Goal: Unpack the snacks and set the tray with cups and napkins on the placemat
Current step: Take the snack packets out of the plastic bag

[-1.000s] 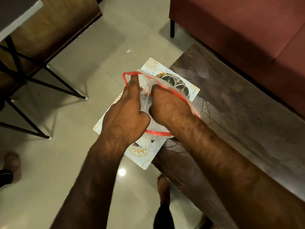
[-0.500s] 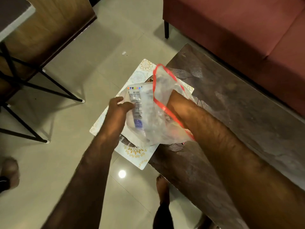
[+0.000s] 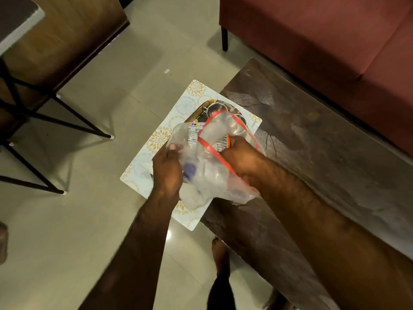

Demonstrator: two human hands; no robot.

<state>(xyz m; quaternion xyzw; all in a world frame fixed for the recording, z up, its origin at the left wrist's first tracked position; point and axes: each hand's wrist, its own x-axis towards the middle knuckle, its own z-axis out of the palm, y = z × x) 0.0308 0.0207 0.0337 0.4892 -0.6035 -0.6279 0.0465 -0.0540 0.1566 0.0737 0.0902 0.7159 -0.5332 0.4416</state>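
Two large pieces of furniture fill the right side: a dark red sofa (image 3: 312,41) and, in front of it, a dark stone-patterned table (image 3: 324,157). At the table's far-left corner lies a pale placemat (image 3: 178,110) with gold floral prints, and much of it appears to jut past the edge over the tiled floor. A tray (image 3: 202,106) already rests on the placemat, carrying steel cups (image 3: 215,108). Napkins cannot be made out.

Above the placemat hangs a clear plastic bag (image 3: 207,182) with a red zip edge, crumpled and open at the top. The person's left hand (image 3: 167,173) grips the bag from outside, fingers curled into the film. The right hand (image 3: 239,157) is pushed through the bag's mouth, and its fingers seem to close on a snack packet (image 3: 223,143) with an orange edge — most of that grip is hidden. A second printed wrapper (image 3: 194,133) shows through the plastic near the left hand.

The step in hand looks like unpacking the snacks. The next move likely calls for drawing the packet out through the mouth while the left hand holds the bag steady — and clear of the cups just beyond.
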